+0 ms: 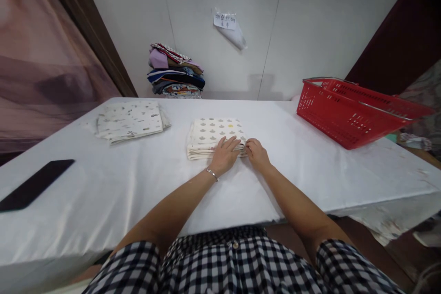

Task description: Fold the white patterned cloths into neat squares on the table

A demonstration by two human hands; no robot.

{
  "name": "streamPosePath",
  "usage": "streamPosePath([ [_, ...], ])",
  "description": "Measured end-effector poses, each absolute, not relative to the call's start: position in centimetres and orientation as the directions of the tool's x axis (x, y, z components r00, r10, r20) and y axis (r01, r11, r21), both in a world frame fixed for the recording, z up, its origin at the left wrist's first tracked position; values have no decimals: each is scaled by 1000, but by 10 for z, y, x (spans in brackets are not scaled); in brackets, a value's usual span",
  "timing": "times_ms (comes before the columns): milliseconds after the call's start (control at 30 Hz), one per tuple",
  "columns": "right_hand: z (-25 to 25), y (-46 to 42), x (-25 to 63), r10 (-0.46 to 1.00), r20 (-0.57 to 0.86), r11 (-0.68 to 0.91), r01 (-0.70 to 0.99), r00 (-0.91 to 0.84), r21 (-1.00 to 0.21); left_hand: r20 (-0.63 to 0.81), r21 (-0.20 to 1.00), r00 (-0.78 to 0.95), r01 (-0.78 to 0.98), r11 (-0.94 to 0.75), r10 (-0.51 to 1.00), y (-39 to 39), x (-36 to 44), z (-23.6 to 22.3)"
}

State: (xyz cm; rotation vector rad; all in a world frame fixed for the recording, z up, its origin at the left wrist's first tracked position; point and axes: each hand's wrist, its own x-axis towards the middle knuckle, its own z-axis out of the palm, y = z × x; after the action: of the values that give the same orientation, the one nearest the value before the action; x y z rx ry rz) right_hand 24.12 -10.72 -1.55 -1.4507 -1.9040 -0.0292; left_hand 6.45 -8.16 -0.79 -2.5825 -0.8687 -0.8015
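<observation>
Beneath the open, resting fingers of the left hand (224,155) lies the folded cloth stack (216,131); at its near right corner, the right hand (258,155) curls its fingers, grip unclear. Light, even pressure should keep layers square.

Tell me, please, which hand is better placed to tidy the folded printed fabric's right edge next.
Probably the right hand: it is at that edge, while the left hand lies over the folded printed fabric's front.

Folded cloths (217,131), basket (339,117) on white table (151,179)
</observation>
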Motion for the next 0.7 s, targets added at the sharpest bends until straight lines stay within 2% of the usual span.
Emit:
streamPosePath([
  [233,-15,-108,241,805,586,378,841,-92,-388,629,-62,601,670,-740,492,-76,75,-6],
  [567,-15,-105,243,821,567,360,828,-62,-430,619,-129,645,647,-752,449,-70,89,-6],
  [700,-15,-104,242,827,559,362,820,-62,-443,637,-94,605,676,-731,477,-69,92,-10],
])
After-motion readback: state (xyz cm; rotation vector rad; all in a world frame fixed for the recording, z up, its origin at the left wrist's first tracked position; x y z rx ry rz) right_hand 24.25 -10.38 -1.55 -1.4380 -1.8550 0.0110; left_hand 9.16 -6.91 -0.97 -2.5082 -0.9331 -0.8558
